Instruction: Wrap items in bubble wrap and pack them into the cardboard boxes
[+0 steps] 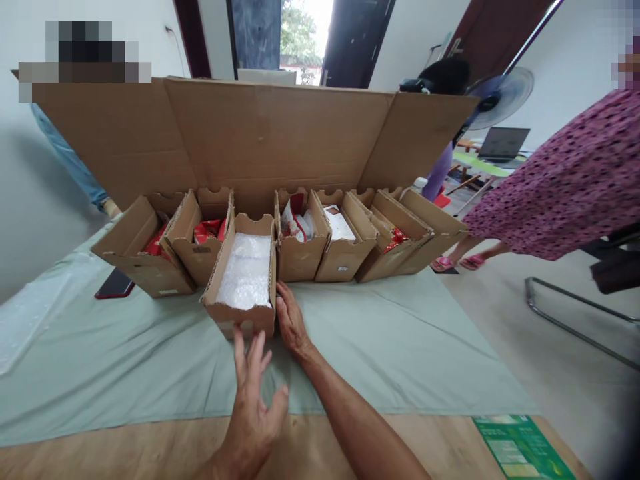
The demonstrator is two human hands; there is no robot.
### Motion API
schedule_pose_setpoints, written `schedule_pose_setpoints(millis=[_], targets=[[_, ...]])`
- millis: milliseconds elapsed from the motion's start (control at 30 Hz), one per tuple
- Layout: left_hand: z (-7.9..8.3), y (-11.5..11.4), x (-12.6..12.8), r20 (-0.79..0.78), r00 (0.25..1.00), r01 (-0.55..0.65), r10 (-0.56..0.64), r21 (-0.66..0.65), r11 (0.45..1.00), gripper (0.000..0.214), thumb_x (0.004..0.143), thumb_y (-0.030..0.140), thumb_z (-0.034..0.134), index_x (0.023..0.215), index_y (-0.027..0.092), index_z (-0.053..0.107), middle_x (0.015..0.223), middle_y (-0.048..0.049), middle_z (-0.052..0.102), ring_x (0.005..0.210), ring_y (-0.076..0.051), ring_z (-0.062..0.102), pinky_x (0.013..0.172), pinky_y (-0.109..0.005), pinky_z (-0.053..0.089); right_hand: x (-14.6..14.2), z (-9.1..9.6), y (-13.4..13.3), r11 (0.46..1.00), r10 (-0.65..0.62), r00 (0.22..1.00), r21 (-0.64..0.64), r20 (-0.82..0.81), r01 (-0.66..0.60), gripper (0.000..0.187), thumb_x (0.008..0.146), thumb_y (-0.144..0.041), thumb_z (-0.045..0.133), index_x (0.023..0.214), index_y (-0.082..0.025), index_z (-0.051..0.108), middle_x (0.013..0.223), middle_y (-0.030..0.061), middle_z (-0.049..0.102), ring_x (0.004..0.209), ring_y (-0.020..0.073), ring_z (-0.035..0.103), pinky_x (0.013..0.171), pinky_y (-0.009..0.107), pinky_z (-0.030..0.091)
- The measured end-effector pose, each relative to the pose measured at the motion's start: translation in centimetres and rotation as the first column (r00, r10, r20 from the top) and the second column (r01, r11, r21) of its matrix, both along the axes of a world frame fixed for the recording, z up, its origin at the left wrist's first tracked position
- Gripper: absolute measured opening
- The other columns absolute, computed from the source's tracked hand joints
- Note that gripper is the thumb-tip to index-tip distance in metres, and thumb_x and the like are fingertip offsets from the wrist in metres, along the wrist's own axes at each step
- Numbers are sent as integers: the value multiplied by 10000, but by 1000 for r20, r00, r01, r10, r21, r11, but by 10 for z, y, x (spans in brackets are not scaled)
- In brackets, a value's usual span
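Observation:
A small open cardboard box (234,317) filled with white bubble wrap (246,269) sits pulled forward from a row of similar boxes. My right hand (291,323) lies open with its fingers flat against the box's right front corner. In front of the box hovers my left hand (253,401), fingers spread and holding nothing, its fingertips just short of the front wall. The row stands on a pale green cloth (390,347).
Several open boxes (300,257) with red and white packets stand before a big flattened cardboard sheet (260,133). A dark phone (115,285) lies at the left. A person in a purple patterned dress (560,187) stands right. A green leaflet (520,445) lies nearby.

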State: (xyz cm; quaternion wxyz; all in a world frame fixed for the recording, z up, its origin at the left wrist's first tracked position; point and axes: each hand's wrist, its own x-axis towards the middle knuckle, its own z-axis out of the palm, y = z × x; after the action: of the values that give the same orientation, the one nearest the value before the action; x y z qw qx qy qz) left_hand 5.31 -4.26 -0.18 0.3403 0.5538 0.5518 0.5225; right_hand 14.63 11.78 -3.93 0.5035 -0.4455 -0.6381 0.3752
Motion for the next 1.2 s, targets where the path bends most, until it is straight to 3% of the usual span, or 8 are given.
schedule_pose_setpoints(millis=[200,333,533,667,800,933,1067,1200], targets=[[17,72,1,87,996,11,-13,27,1000,698,879,214,604,1539,268,384,1728,-130,-82,1498,-362,391,1167,-519,449,0,-5,1,994,-111,993,-23,-36,111,583,1023,-602,339,1276,-187,661,1454,174,570,1399,280,496,1186,486,394],[24,113,-2,48,999,23,-23,10,1000,670,853,275,638,1490,201,445,1716,-169,-81,1486,-361,403,1146,-498,469,1,-6,3,988,-154,987,-38,-54,152,486,1026,-512,364,1278,-204,642,1438,161,574,1352,277,526,1127,486,450],[29,146,-14,-43,998,33,-34,-35,999,667,800,292,672,1444,209,515,1723,-176,-13,1460,-357,437,1072,-484,522,4,2,3,985,-171,984,-39,-42,170,403,1003,-433,409,1246,-218,648,1321,131,654,1261,265,577,1130,458,428],[25,125,-31,-131,985,102,-110,-68,992,634,808,272,642,1432,207,554,1701,-184,187,1451,-350,455,1088,-522,501,4,6,0,987,-153,988,-44,-22,152,357,980,-398,427,1158,-205,669,1181,127,708,1101,254,643,1008,416,505],[3,73,-72,-377,915,120,-142,-81,989,448,845,251,619,1287,220,687,1544,-161,513,1461,-356,441,1155,-613,411,0,22,-9,996,-81,997,-33,12,81,275,942,-348,471,1026,-210,693,1001,102,751,945,240,687,869,371,546],[-31,20,-116,-537,840,-84,80,18,996,384,895,266,578,1253,218,711,1497,-156,565,1460,-374,438,1135,-649,427,-25,72,-4,995,89,993,35,81,-92,340,953,-323,485,1234,-235,656,938,46,759,809,192,700,780,307,552],[-55,-10,-135,-575,780,-211,249,134,968,375,912,249,582,1270,228,693,1529,-147,530,1497,-369,387,1141,-630,433,-75,131,30,966,165,930,134,328,-219,605,928,-230,486,1529,-269,434,834,-13,744,748,197,690,799,320,525],[-66,-14,-135,-535,768,-276,352,218,936,385,923,233,568,1297,218,662,1536,-161,513,1491,-373,396,1132,-627,443,-120,160,62,988,102,842,48,530,-149,518,904,-192,552,1417,-258,543,751,-5,736,790,227,699,822,323,505]])
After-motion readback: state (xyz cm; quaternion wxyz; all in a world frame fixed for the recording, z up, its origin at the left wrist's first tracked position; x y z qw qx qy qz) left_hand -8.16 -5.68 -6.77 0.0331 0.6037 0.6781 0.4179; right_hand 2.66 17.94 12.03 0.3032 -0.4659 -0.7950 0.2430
